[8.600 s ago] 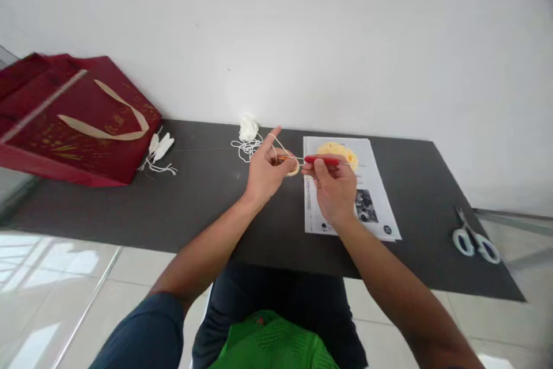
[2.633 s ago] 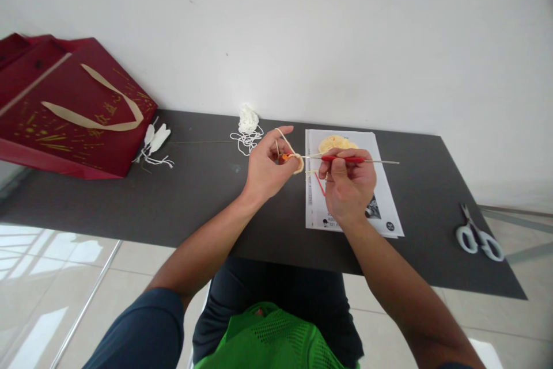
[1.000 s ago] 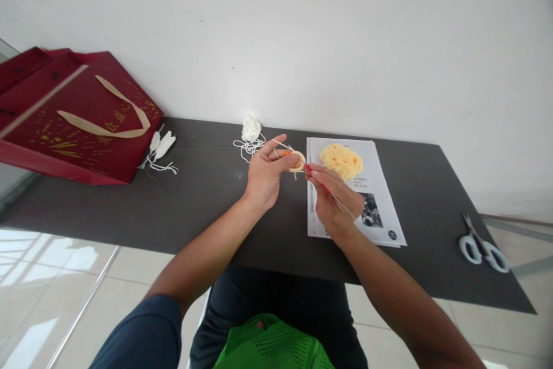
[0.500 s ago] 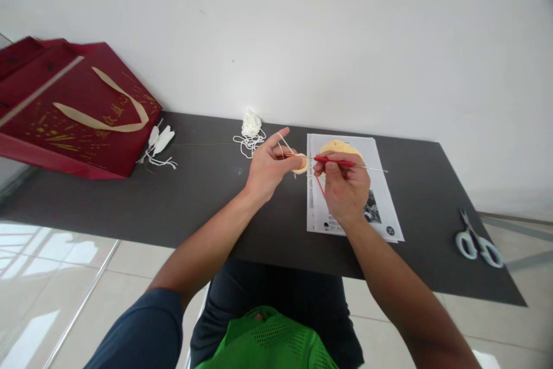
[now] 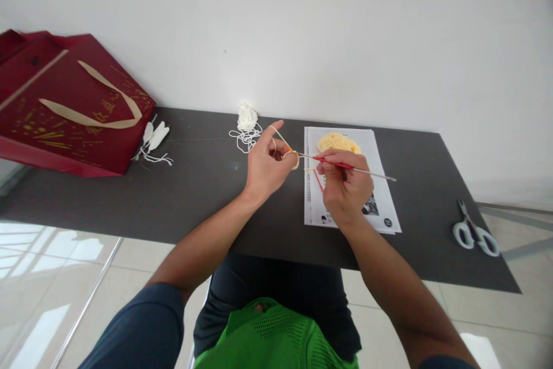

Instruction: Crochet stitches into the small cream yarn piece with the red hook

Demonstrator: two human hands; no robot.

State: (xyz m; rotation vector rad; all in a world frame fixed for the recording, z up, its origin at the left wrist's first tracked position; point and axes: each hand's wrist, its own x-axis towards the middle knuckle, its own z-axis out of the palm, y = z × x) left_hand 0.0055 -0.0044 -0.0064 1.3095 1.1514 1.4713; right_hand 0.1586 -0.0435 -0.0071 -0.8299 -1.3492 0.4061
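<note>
My left hand (image 5: 265, 172) pinches a small pale-yellow crochet piece (image 5: 295, 160) between thumb and fingers, its index finger raised with a strand of yarn (image 5: 283, 137) looped over it. Closed around the red handle of a crochet hook (image 5: 339, 163) is my right hand (image 5: 349, 185). The hook's thin tip reaches the crochet piece, and its metal back end points right. A red strand (image 5: 318, 180) hangs by the right fingers. Behind that hand, a pale-yellow yarn bundle (image 5: 339, 141) rests on printed sheets (image 5: 315, 208), partly hidden.
White yarn (image 5: 247, 117) lies near the wall, loose strands in front. White crocheted-looking pieces with tails (image 5: 158, 136) lie beside a dark red paper bag (image 5: 82, 115) at left. Scissors (image 5: 475, 234) rest near the right edge of the dark table (image 5: 207, 185).
The hook now slants more, its back end lower at the right. In my left hand the crochet piece has turned and sits closer under the thumb. The whole view has shifted slightly.
</note>
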